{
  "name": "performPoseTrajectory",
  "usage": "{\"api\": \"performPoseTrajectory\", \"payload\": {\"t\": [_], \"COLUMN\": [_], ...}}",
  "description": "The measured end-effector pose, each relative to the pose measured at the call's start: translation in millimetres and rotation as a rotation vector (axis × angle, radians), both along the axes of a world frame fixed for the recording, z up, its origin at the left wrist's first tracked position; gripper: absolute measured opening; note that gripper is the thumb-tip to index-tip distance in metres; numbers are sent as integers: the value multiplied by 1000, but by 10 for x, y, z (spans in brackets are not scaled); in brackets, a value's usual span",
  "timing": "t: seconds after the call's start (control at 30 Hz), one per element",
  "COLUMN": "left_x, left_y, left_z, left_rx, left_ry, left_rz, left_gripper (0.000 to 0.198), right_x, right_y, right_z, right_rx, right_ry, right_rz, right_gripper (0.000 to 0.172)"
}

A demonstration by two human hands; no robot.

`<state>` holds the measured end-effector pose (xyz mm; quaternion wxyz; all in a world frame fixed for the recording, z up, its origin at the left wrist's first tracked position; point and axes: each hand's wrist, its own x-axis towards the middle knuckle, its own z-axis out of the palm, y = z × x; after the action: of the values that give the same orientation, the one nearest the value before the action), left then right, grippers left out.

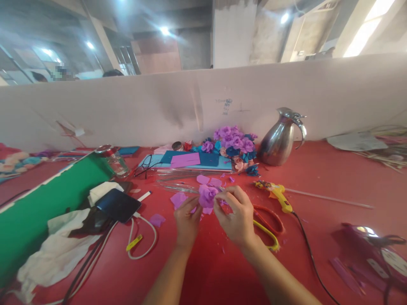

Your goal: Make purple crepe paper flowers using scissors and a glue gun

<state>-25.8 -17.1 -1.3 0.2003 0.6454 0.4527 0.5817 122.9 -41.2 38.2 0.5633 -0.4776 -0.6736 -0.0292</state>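
Red smooth-topped table [206, 275] under all. Silver metal jug [277, 142] stands at back, R of ctr. R hand [237, 212] & L hand [187, 220] near ctr, fingers bent inward. Yellow glue gun [280, 197] w/ black cord lies R of hands. Ruffled purple paper rose [207, 196] betw. hands: L fingertips pinch its L side, R fingertips its R. Loose purple paper petals [178, 199] lie nearby, approx. flat.

purple paper flower [207, 196] | layered, ruffled petals | between left grip [187, 216] and right grip [235, 213]
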Motion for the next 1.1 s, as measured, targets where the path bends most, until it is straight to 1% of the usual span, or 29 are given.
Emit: {"api": "performPoseTrajectory", "payload": {"t": [0.23,0.37,0.5,0.67,0.83,1.0,1.1], "left_x": [-6,1,9,4,-3,10,22], "left_y": [-11,-9,-9,-5,0,-4,-11], "left_z": [0,12,27,37,29,39,56], "left_rx": [-38,-52,-56,-62,-63,-58,-32], "left_ry": [-17,-25,-33,-4,9,15,10], "left_rz": [-9,-3,-8,-11,0,3,-9], "left_gripper": [17,17,18,18,17,16,17], "right_x": [-23,-6,0,2,21,25,16], "right_y": [-16,-15,-17,4,10,-3,-4], "right_z": [10,18,12,3,34,79,93], "right_rx": [56,73,54,8,-22,-98,-144], "right_ry": [-102,-80,-74,3,50,213,277], "right_rz": [-56,-77,-59,-21,12,103,124], "right_gripper": [11,11,11,9,10,9,10]}}
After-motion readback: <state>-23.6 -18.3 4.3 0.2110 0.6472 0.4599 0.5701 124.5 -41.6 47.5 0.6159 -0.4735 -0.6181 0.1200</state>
